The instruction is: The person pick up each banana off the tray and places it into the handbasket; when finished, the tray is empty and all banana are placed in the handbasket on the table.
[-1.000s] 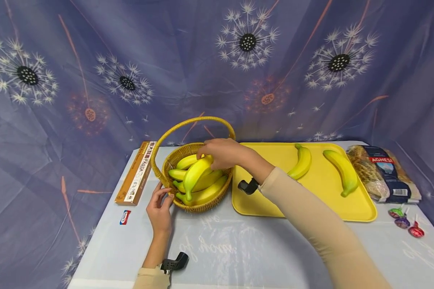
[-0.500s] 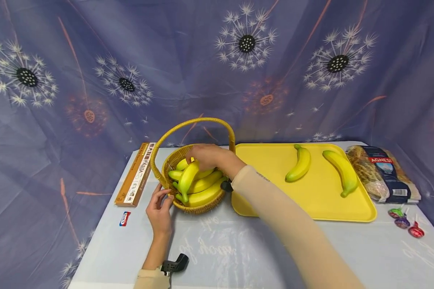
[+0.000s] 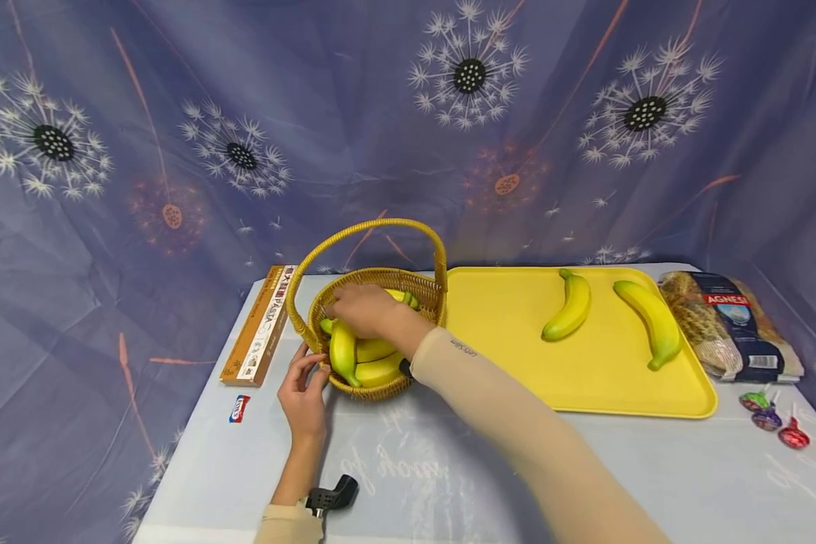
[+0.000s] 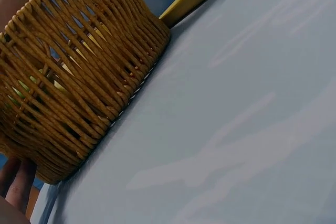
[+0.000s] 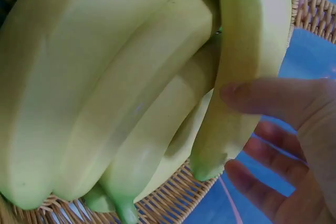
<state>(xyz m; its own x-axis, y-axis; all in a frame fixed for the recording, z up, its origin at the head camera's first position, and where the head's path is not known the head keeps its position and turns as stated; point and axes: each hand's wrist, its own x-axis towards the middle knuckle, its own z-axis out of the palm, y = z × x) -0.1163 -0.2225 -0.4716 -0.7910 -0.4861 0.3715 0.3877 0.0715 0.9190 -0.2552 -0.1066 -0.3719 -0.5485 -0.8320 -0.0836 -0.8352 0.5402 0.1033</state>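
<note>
A yellow wicker basket [image 3: 384, 394] with a tall arched handle holds several bananas [image 3: 378, 370]. At its left rim my left hand [image 3: 304, 397] grips the basket with thumb and fingers. In the left wrist view, the fingers [image 4: 22, 184] lie against the woven wall. My right hand [image 3: 363, 308] reaches under the handle and holds one banana [image 3: 343, 351] at the basket's left side, on top of the others. In the right wrist view, my thumb lies on this banana [image 5: 252, 40] and a fingertip touches its end; the other fingers stand apart from it.
Right of the basket lies a yellow tray [image 3: 496, 332] with two bananas [image 3: 568, 306] on it. Beyond it are a pasta bag [image 3: 731, 325] and several lollipops [image 3: 765, 418]. At the left are a pasta box [image 3: 260, 326] and a small red-and-blue packet [image 3: 239, 409].
My right hand has moved left and down into the basket with the banana, which now lies against the left side. The left hand has stayed at the rim.
</note>
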